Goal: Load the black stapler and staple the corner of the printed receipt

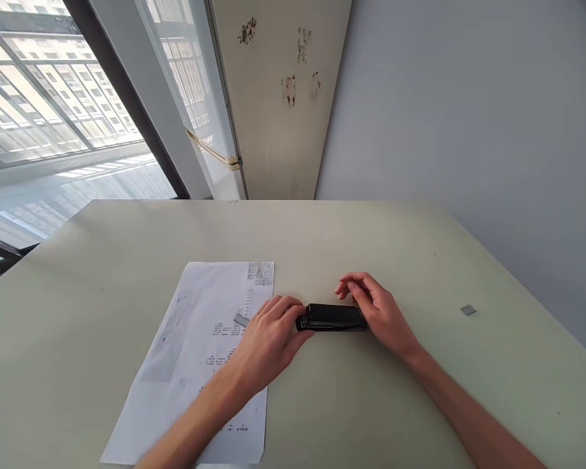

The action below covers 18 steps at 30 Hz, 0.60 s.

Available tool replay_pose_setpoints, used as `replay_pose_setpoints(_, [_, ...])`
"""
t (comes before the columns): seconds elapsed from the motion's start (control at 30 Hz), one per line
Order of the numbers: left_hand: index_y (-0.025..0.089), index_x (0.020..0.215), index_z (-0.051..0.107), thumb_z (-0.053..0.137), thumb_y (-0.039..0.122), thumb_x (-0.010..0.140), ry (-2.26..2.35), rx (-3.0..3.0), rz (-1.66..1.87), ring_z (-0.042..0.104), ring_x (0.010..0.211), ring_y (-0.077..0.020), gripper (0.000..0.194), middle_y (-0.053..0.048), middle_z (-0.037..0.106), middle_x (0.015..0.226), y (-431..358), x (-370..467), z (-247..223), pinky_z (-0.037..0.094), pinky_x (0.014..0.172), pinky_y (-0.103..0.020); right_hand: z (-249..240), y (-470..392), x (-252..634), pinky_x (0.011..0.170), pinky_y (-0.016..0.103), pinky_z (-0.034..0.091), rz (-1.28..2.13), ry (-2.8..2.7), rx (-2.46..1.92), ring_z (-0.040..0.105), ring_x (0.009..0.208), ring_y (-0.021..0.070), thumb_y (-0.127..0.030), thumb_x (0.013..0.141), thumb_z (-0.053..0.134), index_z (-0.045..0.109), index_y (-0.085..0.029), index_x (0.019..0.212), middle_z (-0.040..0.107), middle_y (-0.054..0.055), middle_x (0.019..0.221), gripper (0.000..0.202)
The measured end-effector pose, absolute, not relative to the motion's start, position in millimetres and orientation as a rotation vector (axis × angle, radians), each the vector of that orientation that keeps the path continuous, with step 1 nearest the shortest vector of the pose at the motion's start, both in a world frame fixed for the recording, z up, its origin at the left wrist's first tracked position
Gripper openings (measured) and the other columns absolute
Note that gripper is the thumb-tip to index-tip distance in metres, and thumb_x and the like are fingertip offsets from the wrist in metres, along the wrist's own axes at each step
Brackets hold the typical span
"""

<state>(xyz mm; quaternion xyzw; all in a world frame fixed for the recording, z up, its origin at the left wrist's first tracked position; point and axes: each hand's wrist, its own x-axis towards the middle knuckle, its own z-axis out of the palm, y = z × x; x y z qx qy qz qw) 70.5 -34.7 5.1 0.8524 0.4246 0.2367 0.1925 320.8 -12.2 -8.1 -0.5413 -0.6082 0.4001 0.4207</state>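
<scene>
Window side: a dark window frame (127, 98) slants down at the far left, with a railing (43, 62) and a pale building (110, 111) beyond the glass.
Table: a pale greenish tabletop (53, 312) spreads from the left side across to the right, bearing everything the hands are near.
Paper: a white printed sheet (195, 312) lies flat left of centre, with small lines of text, a dense grey block in its far right corner and a faint grey area on its left part.
Behind the paper: a tall cream unit (273, 130) stands past the far table edge, marked with brown worn patches; a yellowish handle (212, 150) sticks out on its left.
Grey strip: a small grey strip (241, 320) rests on the sheet, partly hidden by the hand.
Left hand: the left hand (273, 329) is clamped on the near left end of the stapler, thumb along the near side, fingers on the far side; its forearm crosses the sheet.
Stapler: the black stapler (336, 316) lies lengthwise between the hands, just right of the sheet.
Right hand: the right hand (378, 316) is at the stapler's right end, fingers loosely curled; whether it grips cannot be told.
Grey piece: a small flat grey piece (467, 310) lies on the table, well apart from the right hand.
Wall: a plain bluish-grey wall (469, 117) rises on the right.
</scene>
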Motion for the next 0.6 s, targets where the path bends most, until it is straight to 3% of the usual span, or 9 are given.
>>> replay_pose_setpoints(0.13, [0.022, 0.101, 0.063, 0.061, 0.031, 0.103, 1.199, 2.38, 0.688, 0.065, 0.098, -0.0236, 0.01, -0.007, 0.07, 0.112, -34.9, 71.0, 2.7, 0.057, 0.086, -0.041, -10.2, -12.7, 316.9, 0.088, 0.036, 0.055, 1.01, -1.523, -1.393, 0.069, 0.097, 0.0213, -0.055, 0.105, 0.049, 0.063, -0.026, 0.109, 0.074, 0.005, 0.103, 0.032])
replay_pose_setpoints(0.27, [0.023, 0.101, 0.064, 0.06, 0.036, 0.104, 1.225, 2.347, 0.711, 0.066, 0.094, -0.023, 0.014, -0.006, 0.072, 0.107, -34.8, 70.0, 1.4, 0.058, 0.08, -0.039, -10.6, -10.1, 318.1, 0.075, 0.033, 0.057, 1.088, -1.472, -1.415, 0.069, 0.099, 0.024, -0.061, 0.101, 0.053, 0.064, -0.025, 0.109, 0.075, 0.008, 0.105, 0.038])
replay_pose_setpoints(0.43, [0.023, 0.099, 0.063, 0.058, 0.037, 0.105, 1.232, 2.358, 0.719, 0.067, 0.092, -0.0227, 0.015, -0.004, 0.074, 0.104, -34.1, 68.4, 2.5, 0.057, 0.077, -0.038, -8.3, -9.9, 325.7, 0.088, 0.037, 0.057, 1.149, -1.489, -1.35, 0.07, 0.099, 0.0235, -0.061, 0.099, 0.056, 0.068, -0.025, 0.105, 0.076, 0.007, 0.104, 0.038])
replay_pose_setpoints(0.6, [0.024, 0.1, 0.064, 0.056, 0.036, 0.106, 1.218, 2.398, 0.711, 0.067, 0.091, -0.0225, 0.016, -0.005, 0.074, 0.103, -34.4, 67.0, 3.6, 0.056, 0.08, -0.039, -1.7, -16.4, 323.5, 0.08, 0.038, 0.057, 1.175, -1.873, -1.177, 0.069, 0.09, 0.0244, -0.05, 0.084, 0.08, 0.075, -0.03, 0.107, 0.077, 0.004, 0.105, 0.031])
